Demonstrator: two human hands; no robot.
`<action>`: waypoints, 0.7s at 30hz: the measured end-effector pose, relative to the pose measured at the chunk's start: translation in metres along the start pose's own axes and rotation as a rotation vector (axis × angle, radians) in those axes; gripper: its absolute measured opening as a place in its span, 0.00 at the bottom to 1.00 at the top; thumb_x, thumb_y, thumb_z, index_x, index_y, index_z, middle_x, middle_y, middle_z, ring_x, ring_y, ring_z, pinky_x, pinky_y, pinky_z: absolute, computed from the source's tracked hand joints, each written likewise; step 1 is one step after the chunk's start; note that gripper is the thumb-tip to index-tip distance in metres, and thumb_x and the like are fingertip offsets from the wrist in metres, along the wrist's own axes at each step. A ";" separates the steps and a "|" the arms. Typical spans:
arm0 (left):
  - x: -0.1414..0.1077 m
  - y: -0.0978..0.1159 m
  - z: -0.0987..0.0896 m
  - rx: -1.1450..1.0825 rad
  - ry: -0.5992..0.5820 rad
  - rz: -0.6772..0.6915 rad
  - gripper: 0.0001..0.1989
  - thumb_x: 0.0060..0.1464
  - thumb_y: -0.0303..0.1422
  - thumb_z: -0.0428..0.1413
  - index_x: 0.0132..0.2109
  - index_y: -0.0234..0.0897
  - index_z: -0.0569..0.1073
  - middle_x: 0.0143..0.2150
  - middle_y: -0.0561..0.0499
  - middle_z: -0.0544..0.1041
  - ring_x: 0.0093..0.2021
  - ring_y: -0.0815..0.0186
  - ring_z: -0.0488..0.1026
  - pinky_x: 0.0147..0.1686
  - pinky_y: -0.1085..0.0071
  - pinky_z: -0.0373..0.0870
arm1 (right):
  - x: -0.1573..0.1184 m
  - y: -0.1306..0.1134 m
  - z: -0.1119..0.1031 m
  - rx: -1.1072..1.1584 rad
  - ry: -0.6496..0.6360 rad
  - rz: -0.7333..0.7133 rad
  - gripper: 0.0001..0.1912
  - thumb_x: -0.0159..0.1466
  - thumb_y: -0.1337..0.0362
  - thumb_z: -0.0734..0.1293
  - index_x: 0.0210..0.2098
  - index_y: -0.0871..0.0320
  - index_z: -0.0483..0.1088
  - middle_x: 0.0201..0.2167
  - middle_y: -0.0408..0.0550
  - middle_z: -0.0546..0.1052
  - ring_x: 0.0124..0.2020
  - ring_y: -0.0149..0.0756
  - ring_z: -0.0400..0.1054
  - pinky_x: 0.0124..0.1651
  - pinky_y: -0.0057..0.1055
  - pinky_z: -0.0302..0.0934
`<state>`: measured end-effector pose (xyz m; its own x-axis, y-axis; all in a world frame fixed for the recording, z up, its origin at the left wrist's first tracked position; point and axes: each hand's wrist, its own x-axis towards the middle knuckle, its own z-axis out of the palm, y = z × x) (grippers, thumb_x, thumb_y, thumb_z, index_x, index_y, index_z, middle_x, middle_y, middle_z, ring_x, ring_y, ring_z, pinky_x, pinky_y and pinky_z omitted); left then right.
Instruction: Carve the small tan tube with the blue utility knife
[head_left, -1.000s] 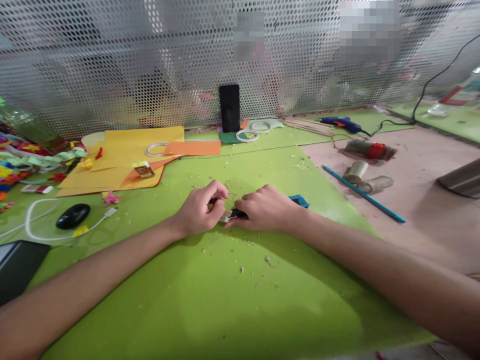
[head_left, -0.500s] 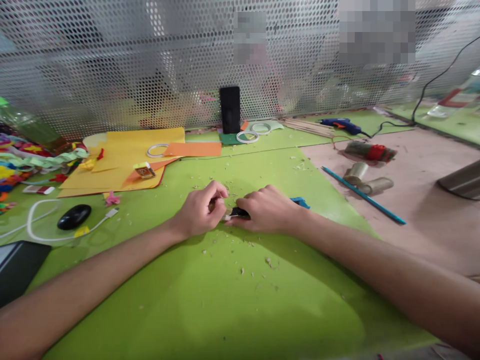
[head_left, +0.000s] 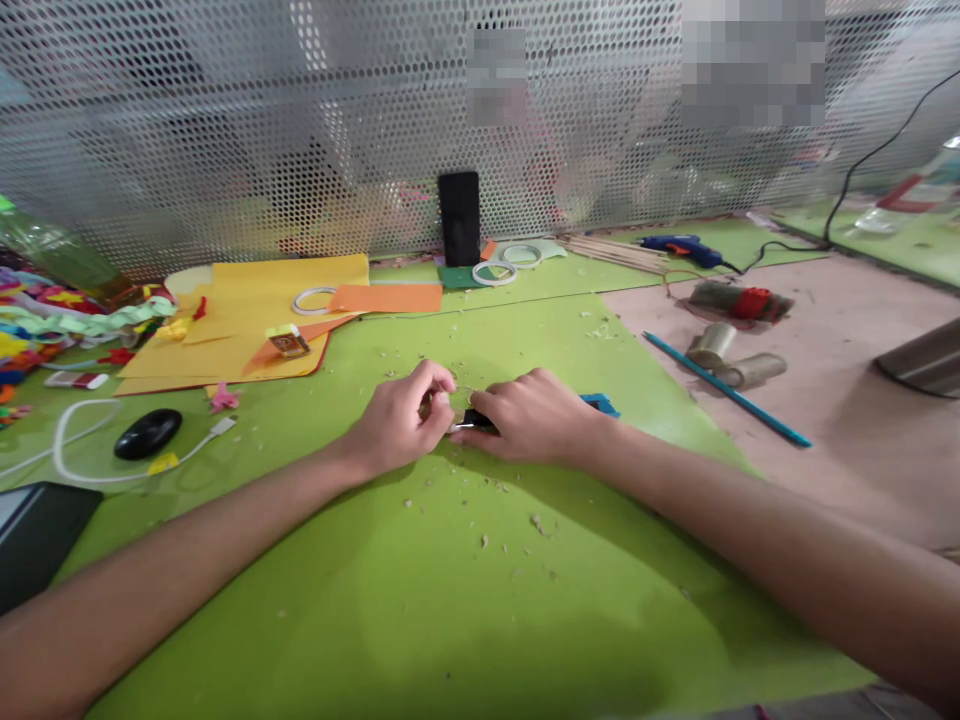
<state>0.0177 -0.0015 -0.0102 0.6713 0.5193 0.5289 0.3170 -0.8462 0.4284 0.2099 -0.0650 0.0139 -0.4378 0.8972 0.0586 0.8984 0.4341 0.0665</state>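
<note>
My right hand [head_left: 534,415] is closed around a utility knife [head_left: 484,419]. The knife's black front end and pale blade point left, and a blue end [head_left: 600,404] shows beyond the wrist; the hand covers what lies between. My left hand [head_left: 405,420] is closed in a pinch on a small tan piece [head_left: 424,409], mostly hidden by the fingers. The blade's tip meets the left fingertips, where I cannot make out the exact contact. Pale shavings [head_left: 535,522] are scattered around both hands on the green table [head_left: 360,620].
At the left are a black mouse [head_left: 148,433], a white cable and yellow paper [head_left: 292,275]. A phone [head_left: 460,218] leans on the mesh partition [head_left: 375,130]. Rightward lie a blue glue gun [head_left: 682,250], a teal stick [head_left: 727,390], and cut tube pieces [head_left: 752,370].
The utility knife and right hand have shifted very slightly, and the blade shows a little differently between the hands. Everything else looks the same.
</note>
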 end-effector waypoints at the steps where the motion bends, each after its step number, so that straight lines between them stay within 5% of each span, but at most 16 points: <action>1: 0.000 0.000 0.000 0.000 0.009 0.001 0.04 0.57 0.27 0.50 0.40 0.36 0.63 0.24 0.59 0.67 0.19 0.77 0.61 0.21 0.79 0.57 | 0.000 0.000 0.000 -0.003 0.004 0.007 0.35 0.66 0.40 0.46 0.31 0.60 0.70 0.25 0.49 0.75 0.21 0.31 0.64 0.26 0.31 0.37; 12: 0.001 -0.001 0.000 -0.014 0.025 -0.016 0.03 0.58 0.28 0.49 0.41 0.36 0.63 0.25 0.58 0.67 0.20 0.77 0.61 0.22 0.79 0.58 | 0.001 -0.002 -0.004 0.000 0.008 0.077 0.37 0.64 0.36 0.43 0.35 0.59 0.68 0.26 0.49 0.75 0.21 0.33 0.64 0.25 0.31 0.37; 21: 0.001 0.001 -0.001 -0.066 0.001 -0.083 0.09 0.62 0.32 0.47 0.48 0.36 0.64 0.36 0.51 0.72 0.26 0.74 0.65 0.27 0.75 0.63 | 0.003 -0.002 -0.012 -0.083 0.040 0.219 0.39 0.63 0.36 0.40 0.39 0.59 0.65 0.30 0.51 0.76 0.22 0.37 0.68 0.24 0.31 0.38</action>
<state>0.0183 -0.0018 -0.0087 0.6442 0.5871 0.4902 0.3269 -0.7907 0.5176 0.2061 -0.0648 0.0260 -0.2354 0.9645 0.1198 0.9669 0.2199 0.1294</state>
